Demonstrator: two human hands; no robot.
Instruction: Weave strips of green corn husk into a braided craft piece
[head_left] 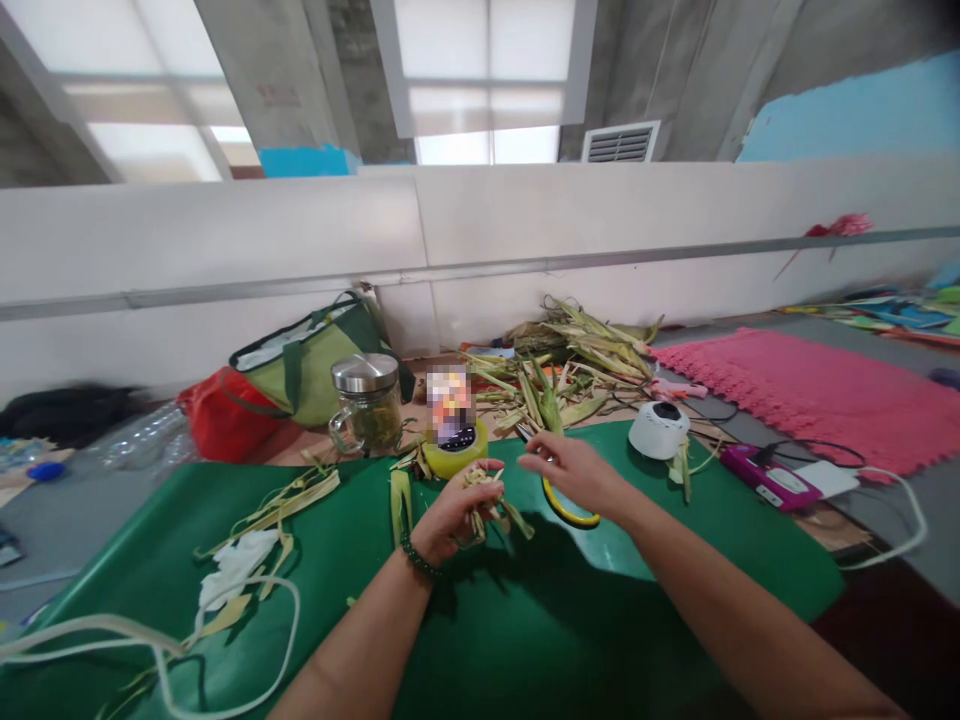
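My left hand (465, 505) is closed around a small bundle of pale corn husk strips (480, 490), whose loose ends stick out to the right. A dark green bead bracelet (417, 557) circles that wrist. Just to the right, my right hand (574, 475) has its fingers curled together, pointing toward the bundle but apart from it. Scissors with a yellow handle (574, 515) are in this hand; the blade tip shows beyond the fingers, and part of the scissors is hidden. Behind my left hand stands a yellow roll of tape (455, 455) with a blurred-out item above it.
A green mat (510, 640) covers the work surface. Dry corn husks (577, 350) pile up at the back. A glass jar mug (367, 400), green bag (315, 360), white roll (659, 430), purple power strip (769, 477), white cable (289, 640) and crumpled tissue (236, 568) lie around.
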